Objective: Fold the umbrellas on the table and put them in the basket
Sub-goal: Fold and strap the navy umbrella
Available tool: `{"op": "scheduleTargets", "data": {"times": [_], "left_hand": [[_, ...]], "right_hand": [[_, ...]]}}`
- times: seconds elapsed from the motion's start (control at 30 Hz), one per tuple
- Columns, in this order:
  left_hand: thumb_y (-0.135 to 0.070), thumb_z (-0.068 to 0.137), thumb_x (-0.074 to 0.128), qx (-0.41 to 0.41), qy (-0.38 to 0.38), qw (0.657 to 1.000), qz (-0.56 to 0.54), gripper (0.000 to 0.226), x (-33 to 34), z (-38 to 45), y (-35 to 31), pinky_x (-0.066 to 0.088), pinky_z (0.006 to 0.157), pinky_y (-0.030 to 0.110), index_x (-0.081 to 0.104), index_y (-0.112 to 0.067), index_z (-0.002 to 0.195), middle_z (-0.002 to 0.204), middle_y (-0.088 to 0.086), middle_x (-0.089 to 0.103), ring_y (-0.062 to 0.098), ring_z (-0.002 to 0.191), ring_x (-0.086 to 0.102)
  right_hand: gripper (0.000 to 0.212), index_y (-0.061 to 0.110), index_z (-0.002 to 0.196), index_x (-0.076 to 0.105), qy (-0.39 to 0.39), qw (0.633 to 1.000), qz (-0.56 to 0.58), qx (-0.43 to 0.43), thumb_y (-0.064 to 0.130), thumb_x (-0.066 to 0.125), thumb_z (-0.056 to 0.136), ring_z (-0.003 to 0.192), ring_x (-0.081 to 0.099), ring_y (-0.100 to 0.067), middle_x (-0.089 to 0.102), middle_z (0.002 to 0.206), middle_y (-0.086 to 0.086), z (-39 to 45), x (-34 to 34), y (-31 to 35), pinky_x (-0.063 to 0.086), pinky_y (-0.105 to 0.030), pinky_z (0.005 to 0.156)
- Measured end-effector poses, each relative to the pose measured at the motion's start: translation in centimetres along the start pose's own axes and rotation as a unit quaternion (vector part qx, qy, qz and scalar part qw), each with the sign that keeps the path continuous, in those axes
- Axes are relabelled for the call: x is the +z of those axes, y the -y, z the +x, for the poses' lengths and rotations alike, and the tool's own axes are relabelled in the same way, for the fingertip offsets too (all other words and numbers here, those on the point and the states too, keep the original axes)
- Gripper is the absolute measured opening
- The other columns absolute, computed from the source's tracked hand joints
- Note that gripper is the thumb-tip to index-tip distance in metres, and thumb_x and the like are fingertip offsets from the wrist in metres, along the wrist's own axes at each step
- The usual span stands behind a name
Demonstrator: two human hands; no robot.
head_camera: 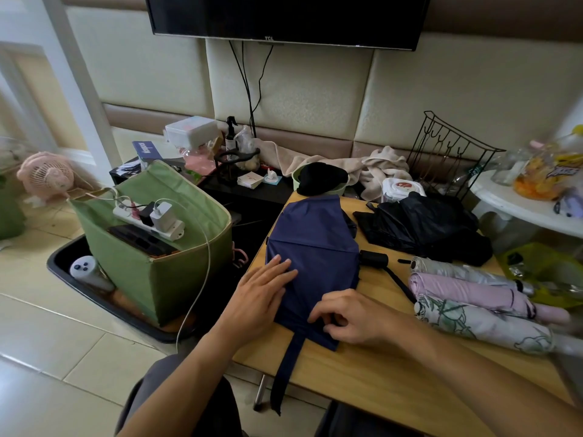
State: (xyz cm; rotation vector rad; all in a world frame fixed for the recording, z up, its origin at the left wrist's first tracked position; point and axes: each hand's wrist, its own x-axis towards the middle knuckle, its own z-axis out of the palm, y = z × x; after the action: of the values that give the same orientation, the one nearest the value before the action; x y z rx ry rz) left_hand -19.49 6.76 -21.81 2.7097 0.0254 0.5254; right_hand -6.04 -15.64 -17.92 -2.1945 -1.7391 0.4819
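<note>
- Head view: the navy umbrella (312, 257) lies on the desk (394, 373), long axis running away from the person.
- Left hand (262, 291) presses flat on its left panel.
- Right hand (350, 316) pinches the near fabric.
- The basket (164, 263) sits left of the left hand.

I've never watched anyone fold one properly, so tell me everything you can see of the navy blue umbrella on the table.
The navy umbrella lies collapsed and flattened on the wooden table, its thin, matte fabric spread in creased panels. Its closing strap hangs over the near edge, and a black handle sticks out rightward. The left hand presses flat on it; the right hand pinches the near fabric.
</note>
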Motion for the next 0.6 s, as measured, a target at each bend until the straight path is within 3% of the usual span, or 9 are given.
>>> {"op": "scheduleTargets", "data": {"times": [0.07, 0.17, 0.27, 0.37, 0.43, 0.6], "left_hand": [[-0.048, 0.101, 0.013, -0.023, 0.060, 0.997, 0.045, 0.061, 0.5, -0.1, 0.4, 0.004, 0.128, 0.034, 0.027, -0.036, 0.160, 0.167, -0.017, 0.014, -0.001, 0.155, -0.004], [-0.054, 0.095, 0.005, -0.047, 0.110, 0.990, 0.076, 0.069, 0.8, -0.5, 0.9, -0.006, 0.128, 0.039, 0.010, -0.037, 0.162, 0.169, -0.016, 0.000, 0.000, 0.153, -0.016], [-0.056, 0.091, -0.001, -0.061, 0.143, 0.984, 0.082, 0.072, 0.9, -0.8, 0.8, -0.012, 0.125, 0.040, -0.001, -0.040, 0.161, 0.168, -0.017, -0.010, 0.002, 0.152, -0.022], [-0.055, 0.087, -0.003, -0.072, 0.162, 0.981, 0.075, 0.074, 0.8, -0.8, 0.5, -0.014, 0.123, 0.043, -0.005, -0.041, 0.161, 0.168, -0.018, -0.015, 0.002, 0.151, -0.026], [-0.053, 0.084, 0.000, -0.081, 0.172, 0.980, 0.061, 0.078, 0.6, -0.7, 0.3, -0.016, 0.123, 0.045, -0.005, -0.041, 0.161, 0.167, -0.018, -0.017, 0.001, 0.150, -0.027], [-0.052, 0.087, 0.011, -0.106, 0.186, 0.977, 0.027, 0.074, 0.2, 0.0, 0.0, -0.017, 0.124, 0.046, 0.010, -0.044, 0.161, 0.169, -0.018, -0.003, 0.000, 0.154, -0.014]], "right_hand": [[0.025, 0.030, 0.121, 0.070, 0.002, 1.000, 0.001, 0.008, 0.028, 0.064, 0.097, 0.080, 0.056, -0.001, 0.060, 0.095, 0.017, 0.1, -0.4, 0.2, 0.044, -0.013, 0.071], [0.020, 0.028, 0.115, 0.072, -0.031, 0.999, 0.004, 0.019, 0.035, 0.061, 0.101, 0.084, 0.056, 0.003, 0.064, 0.098, 0.017, 0.6, -0.8, 0.7, 0.043, -0.013, 0.075], [0.021, 0.031, 0.109, 0.070, -0.126, 0.991, -0.001, 0.040, 0.043, 0.055, 0.100, 0.085, 0.056, -0.003, 0.058, 0.098, 0.015, 1.7, -0.6, 1.1, 0.051, -0.029, 0.077], [0.029, 0.029, 0.123, 0.062, -0.200, 0.977, -0.035, 0.056, 0.043, 0.056, 0.098, 0.102, 0.055, -0.008, 0.051, 0.112, 0.011, 3.0, -0.4, 1.3, 0.053, -0.033, 0.084], [0.042, 0.026, 0.136, 0.054, -0.189, 0.975, -0.080, 0.083, 0.044, 0.060, 0.098, 0.118, 0.049, -0.013, 0.047, 0.124, 0.007, 3.7, -0.1, 1.2, 0.051, -0.033, 0.092], [0.049, 0.026, 0.133, 0.051, -0.122, 0.976, -0.069, 0.165, 0.052, 0.066, 0.094, 0.123, 0.046, -0.015, 0.045, 0.123, 0.006, 4.2, 0.7, 0.4, 0.050, -0.035, 0.094]]}}
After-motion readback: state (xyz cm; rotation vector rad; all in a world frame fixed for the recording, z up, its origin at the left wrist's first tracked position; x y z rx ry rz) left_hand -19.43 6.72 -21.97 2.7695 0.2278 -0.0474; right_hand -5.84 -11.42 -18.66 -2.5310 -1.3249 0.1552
